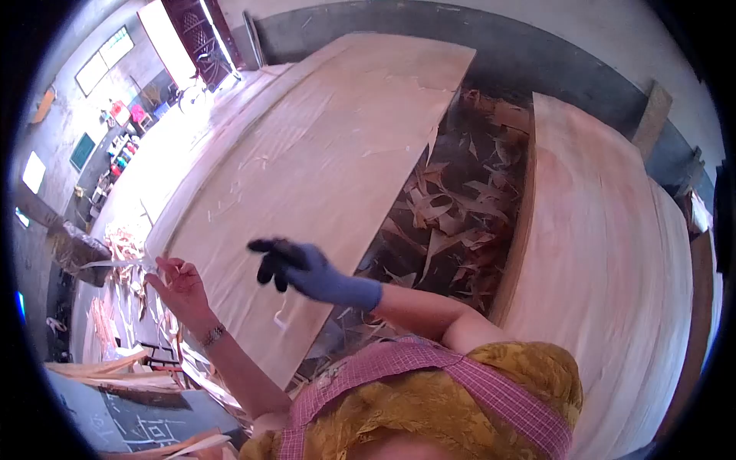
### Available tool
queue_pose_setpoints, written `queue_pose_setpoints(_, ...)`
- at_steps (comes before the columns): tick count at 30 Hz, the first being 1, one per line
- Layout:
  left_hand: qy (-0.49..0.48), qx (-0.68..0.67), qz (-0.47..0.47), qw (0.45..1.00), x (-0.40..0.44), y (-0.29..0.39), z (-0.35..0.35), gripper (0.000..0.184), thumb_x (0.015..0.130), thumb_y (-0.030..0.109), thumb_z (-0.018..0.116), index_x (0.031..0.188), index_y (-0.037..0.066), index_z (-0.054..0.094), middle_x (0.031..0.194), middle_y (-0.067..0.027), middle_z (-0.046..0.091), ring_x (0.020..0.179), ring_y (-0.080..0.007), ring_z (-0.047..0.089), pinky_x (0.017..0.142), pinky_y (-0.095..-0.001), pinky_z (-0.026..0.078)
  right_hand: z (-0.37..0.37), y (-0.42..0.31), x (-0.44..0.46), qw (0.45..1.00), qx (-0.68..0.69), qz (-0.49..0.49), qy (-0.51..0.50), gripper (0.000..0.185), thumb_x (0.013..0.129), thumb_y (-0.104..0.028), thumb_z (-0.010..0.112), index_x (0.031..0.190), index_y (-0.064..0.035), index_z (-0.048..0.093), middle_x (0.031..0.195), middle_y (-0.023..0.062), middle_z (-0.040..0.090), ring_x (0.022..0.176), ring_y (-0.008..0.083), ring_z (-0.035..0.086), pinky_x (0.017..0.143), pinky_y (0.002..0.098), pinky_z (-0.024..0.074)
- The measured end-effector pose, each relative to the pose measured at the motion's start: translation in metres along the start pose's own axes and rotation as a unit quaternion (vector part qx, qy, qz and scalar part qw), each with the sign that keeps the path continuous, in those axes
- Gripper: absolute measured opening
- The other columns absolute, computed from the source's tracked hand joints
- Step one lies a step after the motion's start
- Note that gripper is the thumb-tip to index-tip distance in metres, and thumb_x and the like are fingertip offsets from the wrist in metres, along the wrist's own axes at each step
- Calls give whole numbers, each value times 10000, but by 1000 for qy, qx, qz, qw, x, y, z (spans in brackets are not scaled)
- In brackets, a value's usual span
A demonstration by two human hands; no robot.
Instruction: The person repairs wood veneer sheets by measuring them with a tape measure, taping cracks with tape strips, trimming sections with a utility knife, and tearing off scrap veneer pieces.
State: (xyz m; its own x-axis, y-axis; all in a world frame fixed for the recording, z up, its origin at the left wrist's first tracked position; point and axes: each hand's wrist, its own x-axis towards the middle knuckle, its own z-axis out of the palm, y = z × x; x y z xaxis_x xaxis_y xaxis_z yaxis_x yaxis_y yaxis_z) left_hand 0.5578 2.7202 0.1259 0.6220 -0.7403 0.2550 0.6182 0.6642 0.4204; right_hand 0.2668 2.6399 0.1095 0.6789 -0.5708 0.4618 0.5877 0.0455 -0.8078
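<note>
My left hand (pixel 184 290), bare with a watch at the wrist, is raised past the left edge of a broad pale wood veneer sheet (pixel 330 146). Its thumb and fingertips meet the end of a thin whitish strip of tape (pixel 119 263), stretched from a brown, wrapped-looking block (pixel 80 251). My right hand (pixel 303 268) wears a blue-grey glove with dark fingers. It hovers over the sheet, holding nothing visible, index finger stretched out and the others loosely bent. A small white piece of tape (pixel 281 319) lies on the sheet near its front edge.
To the right stands a second tall veneer stack (pixel 606 268). Torn veneer scraps (pixel 445 211) litter the dark gap between the stacks. A grey board with white marks (pixel 130 422) and more scraps lie at lower left. A doorway (pixel 203 38) opens at the back left.
</note>
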Motion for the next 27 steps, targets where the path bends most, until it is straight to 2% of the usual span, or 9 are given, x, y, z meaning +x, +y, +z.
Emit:
queue_pose_setpoints(3, 48, -45, -104, 992, 14, -68, -6, 674, 973, 410, 568, 1414, -64, 379, 1000, -27, 702, 792, -137, 588, 668, -262, 450, -93, -33, -16, 998, 41, 28, 37, 556, 970, -23, 466, 1497, -56, 292, 1441, 156, 446, 946, 177, 670, 583, 234, 508)
queue_pose_setpoints(5, -3, 56, -234, 971, 23, -141, -1, 494, 1014, 400, 488, 1414, 111, 466, 892, 28, 662, 784, -75, 572, 618, -235, 452, -147, -46, -33, 993, 4, 65, 95, 487, 951, -11, 501, 1428, -40, 408, 1337, 141, 544, 921, 145, 660, 586, 223, 503)
queue_pose_setpoints(9, -19, 399, -370, 839, 26, -330, 18, 408, 1021, 372, 464, 1313, 109, 572, 975, 3, 633, 727, -78, 549, 627, -224, 469, -267, -64, -59, 972, -105, 142, 154, 358, 924, 16, 539, 1278, -15, 581, 1111, 91, 670, 887, 103, 634, 638, 223, 503)
queue_pose_setpoints(11, -81, 352, -459, 812, 33, -421, 11, 396, 1023, 350, 462, 1317, 106, 568, 1047, -19, 655, 789, -104, 595, 655, -245, 484, -313, -73, -74, 957, -147, 83, 235, 307, 917, 26, 541, 1208, -8, 633, 1007, 59, 694, 876, 93, 621, 684, 233, 508)
queue_pose_setpoints(13, -103, 254, -530, 803, 38, -513, 14, 385, 1018, 351, 479, 1300, 107, 578, 1116, -41, 667, 864, -143, 635, 686, -261, 501, -378, -79, -97, 906, -235, 158, 314, 299, 918, 27, 538, 1202, -7, 627, 1050, 52, 682, 888, 110, 625, 752, 263, 515)
queue_pose_setpoints(16, -7, 118, -652, 749, 46, -676, -5, 405, 968, 384, 590, 1272, 123, 534, 1150, -64, 666, 926, -181, 650, 732, -286, 528, -437, -117, -109, 855, -193, 128, 464, 226, 944, -131, 606, 1140, -21, 630, 880, 77, 688, 724, 123, 636, 597, 232, 499)
queue_pose_setpoints(21, 192, 78, -588, 782, 56, -863, 12, 527, 878, 454, 702, 1218, 99, 513, 1178, -87, 626, 872, -194, 659, 645, -275, 543, -521, -170, -139, 701, -256, 244, 619, 251, 949, -274, 640, 1064, -52, 627, 794, 88, 692, 532, 109, 595, 428, 223, 434)
queue_pose_setpoints(23, 260, 40, -540, 799, 64, -907, 15, 405, 865, 459, 715, 1065, 137, 574, 952, -23, 662, 860, -151, 643, 619, -256, 537, -541, -190, -139, 657, -252, 289, 649, 260, 945, -301, 647, 1031, -56, 629, 767, 86, 694, 487, 97, 575, 388, 220, 407)
queue_pose_setpoints(27, 340, -2, -456, 823, 83, -994, -3, 396, 856, 478, 716, 1018, 126, 635, 878, -8, 663, 770, -123, 629, 583, -239, 518, -624, -204, -158, 670, -202, 298, 649, 251, 956, -296, 633, 1038, -58, 630, 755, 87, 694, 474, 99, 567, 373, 221, 393)
